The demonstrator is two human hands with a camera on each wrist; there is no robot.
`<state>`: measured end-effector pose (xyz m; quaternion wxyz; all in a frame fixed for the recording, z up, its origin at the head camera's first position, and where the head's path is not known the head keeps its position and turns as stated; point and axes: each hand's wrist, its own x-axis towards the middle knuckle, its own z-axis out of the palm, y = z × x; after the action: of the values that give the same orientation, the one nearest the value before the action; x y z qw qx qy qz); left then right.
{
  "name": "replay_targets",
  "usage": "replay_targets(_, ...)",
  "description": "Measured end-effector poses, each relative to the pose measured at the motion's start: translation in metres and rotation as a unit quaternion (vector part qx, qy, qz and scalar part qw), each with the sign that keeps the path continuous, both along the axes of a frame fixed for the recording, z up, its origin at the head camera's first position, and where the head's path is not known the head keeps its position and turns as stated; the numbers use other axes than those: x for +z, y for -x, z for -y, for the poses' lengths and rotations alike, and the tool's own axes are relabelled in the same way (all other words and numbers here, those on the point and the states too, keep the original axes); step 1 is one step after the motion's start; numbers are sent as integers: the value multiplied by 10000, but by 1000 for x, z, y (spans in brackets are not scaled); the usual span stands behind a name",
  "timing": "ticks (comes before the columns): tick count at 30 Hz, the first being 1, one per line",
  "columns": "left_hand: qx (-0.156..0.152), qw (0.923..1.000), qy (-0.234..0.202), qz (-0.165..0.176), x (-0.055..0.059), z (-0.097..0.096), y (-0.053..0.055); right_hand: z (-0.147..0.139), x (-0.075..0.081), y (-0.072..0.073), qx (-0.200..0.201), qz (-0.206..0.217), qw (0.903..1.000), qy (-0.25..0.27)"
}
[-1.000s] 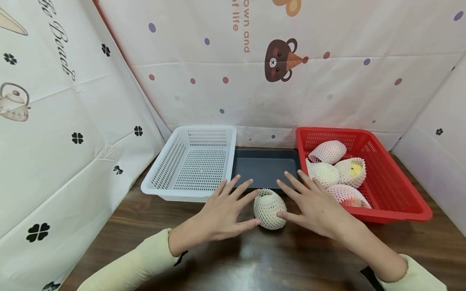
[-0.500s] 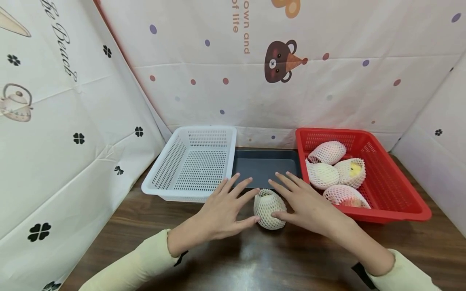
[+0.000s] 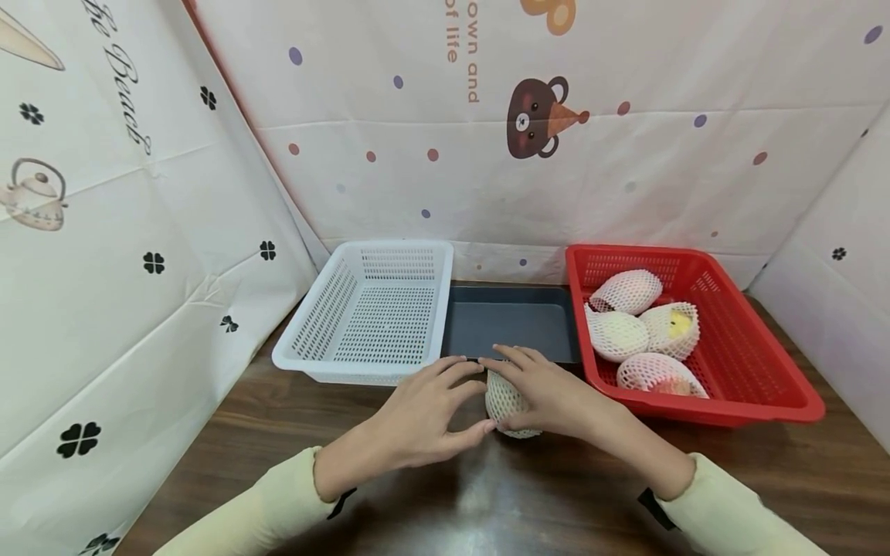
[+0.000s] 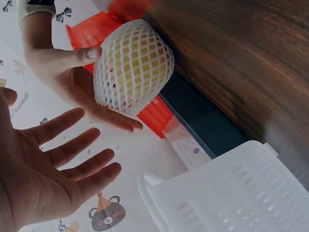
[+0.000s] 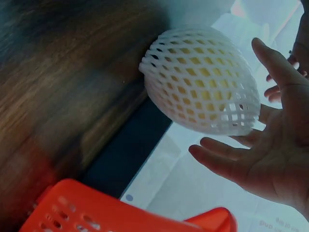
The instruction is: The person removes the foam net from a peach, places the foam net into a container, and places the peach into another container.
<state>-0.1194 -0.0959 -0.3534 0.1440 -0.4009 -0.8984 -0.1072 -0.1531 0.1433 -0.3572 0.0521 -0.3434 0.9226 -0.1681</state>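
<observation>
A yellow fruit in a white foam net (image 3: pixel 504 403) stands on the brown table, partly covered by my right hand in the head view. My right hand (image 3: pixel 556 395) lies over and along its right side, thumb at the near side. In the left wrist view, the right thumb is against or very near the net of the fruit (image 4: pixel 135 67). The right wrist view has the fingers of the right hand (image 5: pixel 277 154) loosely bent beside the fruit, not closed round it. To its left, my left hand (image 3: pixel 427 409) holds nothing, fingers spread and slightly bent, thumb pointing at the fruit.
At the back left is a white plastic basket (image 3: pixel 290 357). A dark grey tray (image 3: pixel 511 324) lies behind the hands. The red basket (image 3: pixel 751 340) on the right contains several fruits in foam nets (image 3: pixel 619 334). Patterned white cloth (image 3: pixel 389 177) hangs behind and at both sides.
My right hand has moved left over the fruit, its fingers now less spread. The left hand's fingers have bent a little. The fruit stays in place.
</observation>
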Motion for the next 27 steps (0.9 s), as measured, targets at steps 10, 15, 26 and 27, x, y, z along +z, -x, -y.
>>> replay_targets(10, -99, 9999, 18, -72, -5, 1, -2, 5, -13, 7, 146, 67, 9999, 46)
replay_targets(15, -50, 9999, -45, -126, -6, 1, -1, 6, -17, 6, 209, 154, 9996, 51)
replay_targets(26, 21, 9999, -24, -107, -5, -1, -2, 6, -16, 6, 197, -53, 9997, 134)
replay_targets(27, 21, 9999, -28, -123, -5, 0, -2, 4, -15, 5, 214, -90, 9996, 161)
